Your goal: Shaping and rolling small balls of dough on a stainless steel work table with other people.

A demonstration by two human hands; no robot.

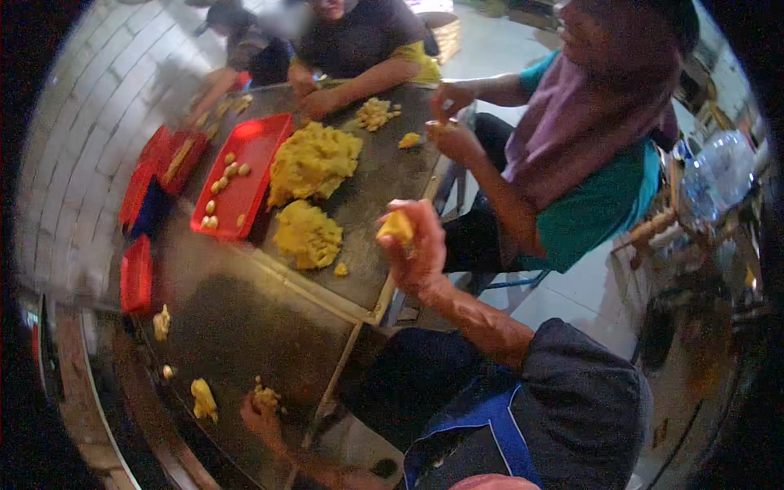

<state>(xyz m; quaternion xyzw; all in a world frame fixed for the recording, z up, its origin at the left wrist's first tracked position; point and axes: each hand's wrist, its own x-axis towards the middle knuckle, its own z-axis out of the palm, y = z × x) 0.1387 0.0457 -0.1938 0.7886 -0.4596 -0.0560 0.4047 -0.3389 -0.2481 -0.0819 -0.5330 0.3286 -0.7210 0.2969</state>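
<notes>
My right hand [419, 248] is raised near the table's corner, its fingers curled around a small lump of yellow dough [397, 226]. My left hand [260, 419] rests low on the metal-looking table [263, 331], touching a small pile of pale yellow pieces [267, 397]; whether its fingers grip one is unclear. A longer yellow dough lump [203, 399] lies beside that hand. Further off sit a large yellow dough mound [315, 160] and a smaller one [308, 234], with a dough crumb [341, 269] near it. The red tray [260, 165] beside them holds several small pale balls [223, 182].
A co-worker in a teal garment [603, 214] sits at the right, hands over the table edge. Other people work at the far side. Small pieces [375, 114] lie near them. More red trays [136, 275] line the left edge. A clear plastic bottle [719, 177] stands far right.
</notes>
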